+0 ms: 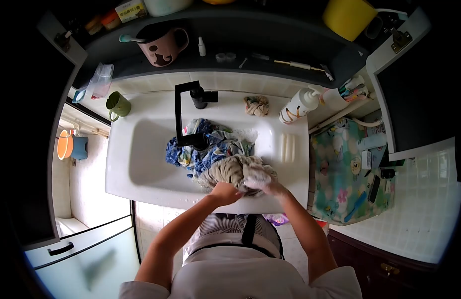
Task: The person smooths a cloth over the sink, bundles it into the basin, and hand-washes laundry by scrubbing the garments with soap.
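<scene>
A wet, bunched beige cloth [224,170] lies at the front of the white sink [145,172]. My left hand [227,193] is closed on its near edge, with the fingers partly hidden. To the right, my right hand [262,180] grips the same cloth; it is whitish with suds and blurred by motion. Behind the beige cloth, a blue patterned garment [178,152] lies heaped in the basin, with foam beside it. The black faucet [179,114] reaches over this heap.
A green mug [119,104] stands at the sink's back left corner. A crumpled rag [257,105] and a white pump bottle [299,105] sit along the back right. Above, a dark shelf [210,67] holds a pink mug [163,48]. Open cabinet doors flank both sides.
</scene>
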### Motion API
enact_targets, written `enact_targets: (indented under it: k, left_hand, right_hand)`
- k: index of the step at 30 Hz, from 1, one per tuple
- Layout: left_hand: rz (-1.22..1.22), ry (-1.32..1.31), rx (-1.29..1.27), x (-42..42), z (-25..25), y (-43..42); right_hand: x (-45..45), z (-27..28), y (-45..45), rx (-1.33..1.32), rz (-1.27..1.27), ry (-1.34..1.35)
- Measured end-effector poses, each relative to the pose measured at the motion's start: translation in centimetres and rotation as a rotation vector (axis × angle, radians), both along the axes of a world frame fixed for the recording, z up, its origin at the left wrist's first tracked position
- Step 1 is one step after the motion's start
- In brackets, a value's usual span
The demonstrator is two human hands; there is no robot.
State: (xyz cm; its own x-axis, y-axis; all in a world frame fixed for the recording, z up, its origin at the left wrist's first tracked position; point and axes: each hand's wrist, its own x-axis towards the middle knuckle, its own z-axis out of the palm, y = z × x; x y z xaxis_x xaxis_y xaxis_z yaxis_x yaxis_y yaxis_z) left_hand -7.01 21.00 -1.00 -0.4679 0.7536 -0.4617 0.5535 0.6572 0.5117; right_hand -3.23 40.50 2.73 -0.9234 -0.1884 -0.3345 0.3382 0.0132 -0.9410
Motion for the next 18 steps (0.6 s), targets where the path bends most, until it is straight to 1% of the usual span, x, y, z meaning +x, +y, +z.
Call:
enact_targets:
  k: [1, 3, 4, 5, 6, 7, 9, 10, 11, 13, 14, 17, 18]
  left_hand:
    - [-0.029, -0.097, -0.008, 0.1, 1.3, -0.8]
    - [0.092, -0.122, 0.228, 0.1, 1.4, -2.9]
    - [0.28, -0.018, 0.514, -0.2, 1.2, -3.4]
    - [0.503, -0.117, 0.746, -1.0, 1.0, -3.5]
    - [0.624, 0.061, 0.762, -2.1, 2.3, -2.4]
    - [0.741, 0.241, 0.769, -2.8, 3.6, -1.0]
    - [0.742, 0.407, 0.669, -3.4, 2.0, 2.5]
    - [0.743, 0.486, 0.622, -3.5, 0.6, 3.7]
    - [0.668, 0.551, 0.596, -3.4, -0.7, 3.8]
    - [0.553, 0.547, 0.571, -2.9, -0.9, 3.9]
    - [0.504, 0.526, 0.548, -2.6, -1.6, 3.7]
    - [0.443, 0.629, 0.563, -3.4, -3.3, 3.3]
    - [0.445, 0.61, 0.514, -3.8, -3.7, 3.4]
  right_hand:
    - [1.8, 0.5, 0.4, -0.068, 0.046, -0.084]
    - [2.7, -0.8, 1.1, 0.592, 0.321, 0.611]
    - [2.4, 0.3, 0.4, 0.717, 0.266, 0.407]
    - [1.7, 1.4, -0.9, 0.834, 0.212, 0.203]
    - [1.2, 2.2, -2.0, 0.94, 0.155, -0.003]
    - [1.2, 0.9, -2.5, 1.086, 0.074, 0.186]
    - [1.0, -2.5, -2.9, 1.368, -0.098, 0.579]
    - [0.3, -2.2, -3.1, 1.349, -0.073, 0.461]
    - [0.4, -3.2, -3.4, 1.334, -0.085, 0.462]
    - [1.1, -6.0, -3.5, 1.303, -0.112, 0.47]
    - [1.5, -6.9, -3.2, 1.235, 0.017, 0.348]
    - [1.8, -11.3, -3.2, 1.375, 0.082, 0.498]
    - [0.8, -10.8, -3.1, 1.247, 0.152, 0.333]
